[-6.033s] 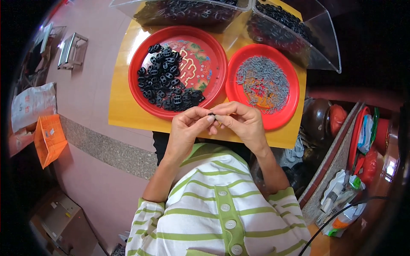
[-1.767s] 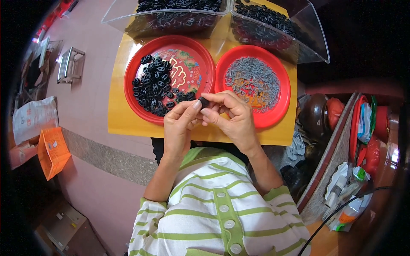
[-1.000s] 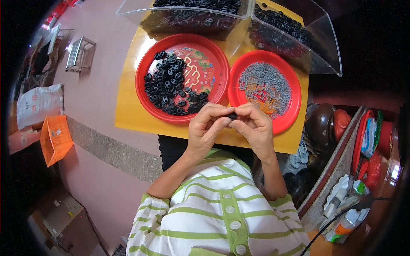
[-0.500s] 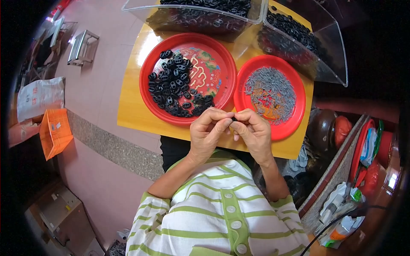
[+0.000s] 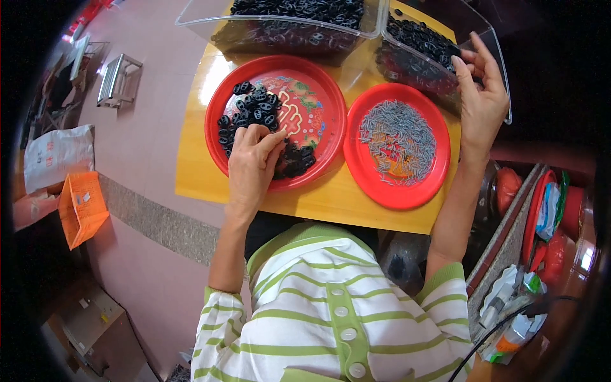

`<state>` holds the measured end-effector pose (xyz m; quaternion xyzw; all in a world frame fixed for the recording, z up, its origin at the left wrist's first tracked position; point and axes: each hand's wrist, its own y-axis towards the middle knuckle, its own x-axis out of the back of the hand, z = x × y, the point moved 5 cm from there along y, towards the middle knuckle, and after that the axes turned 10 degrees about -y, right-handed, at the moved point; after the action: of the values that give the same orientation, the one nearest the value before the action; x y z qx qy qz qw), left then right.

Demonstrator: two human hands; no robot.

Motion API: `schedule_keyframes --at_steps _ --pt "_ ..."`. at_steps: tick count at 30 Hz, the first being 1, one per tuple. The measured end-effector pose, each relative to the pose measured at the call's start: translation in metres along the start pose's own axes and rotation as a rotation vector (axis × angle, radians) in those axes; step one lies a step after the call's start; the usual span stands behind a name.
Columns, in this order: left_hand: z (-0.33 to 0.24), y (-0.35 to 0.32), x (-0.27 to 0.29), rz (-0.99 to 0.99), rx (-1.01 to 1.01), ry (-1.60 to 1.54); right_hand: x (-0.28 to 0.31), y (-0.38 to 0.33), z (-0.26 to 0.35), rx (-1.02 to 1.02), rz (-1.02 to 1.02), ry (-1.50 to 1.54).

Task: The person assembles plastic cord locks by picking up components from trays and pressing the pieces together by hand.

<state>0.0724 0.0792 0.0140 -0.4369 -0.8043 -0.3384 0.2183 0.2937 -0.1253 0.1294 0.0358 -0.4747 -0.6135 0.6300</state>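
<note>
My left hand (image 5: pixel 250 162) reaches into the large red plate (image 5: pixel 330 124), its fingertips pinched together at a heap of small black plastic pieces with two holes (image 5: pixel 258 107). Whatever lies between those fingertips is hidden. Over the right clear plastic bin (image 5: pixel 417 75), which holds more such black pieces, my right hand (image 5: pixel 482 105) is raised with thumb and fingers apart, and I see nothing in it. A smaller red plate (image 5: pixel 398 202) between the hands carries many thin grey screw-like pins (image 5: pixel 407 137).
Another clear bin (image 5: pixel 296 41) of black pieces stands at the table's far side. The plates rest on a yellow tabletop (image 5: pixel 356 216). A metal stool (image 5: pixel 119 81) and an orange bag (image 5: pixel 83 209) are on the left; a low ledge (image 5: pixel 506 223) with packets runs along the right.
My hands were together in front of the plates, fingertips meeting. They have parted: the left moved left to the black pieces, the right went up and right over the bin and opened.
</note>
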Motion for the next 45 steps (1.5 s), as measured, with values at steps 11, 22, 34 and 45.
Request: schedule_keyframes --at_steps 11,22,34,45 --pt "-0.001 0.004 -0.011 0.081 0.036 0.052 -0.026 -0.113 -0.009 -0.015 0.588 0.082" --pt "-0.018 -0.009 -0.015 0.025 0.210 -0.398 -0.038 -0.146 -0.016 0.042 0.620 -0.063" --pt "-0.045 -0.057 -0.055 0.117 0.703 -1.400 -0.039 -0.147 -0.014 0.039 0.581 -0.177" --pt "-0.049 -0.065 -0.065 0.203 0.805 -1.552 -0.049 -0.149 -0.010 0.057 0.655 -0.255"
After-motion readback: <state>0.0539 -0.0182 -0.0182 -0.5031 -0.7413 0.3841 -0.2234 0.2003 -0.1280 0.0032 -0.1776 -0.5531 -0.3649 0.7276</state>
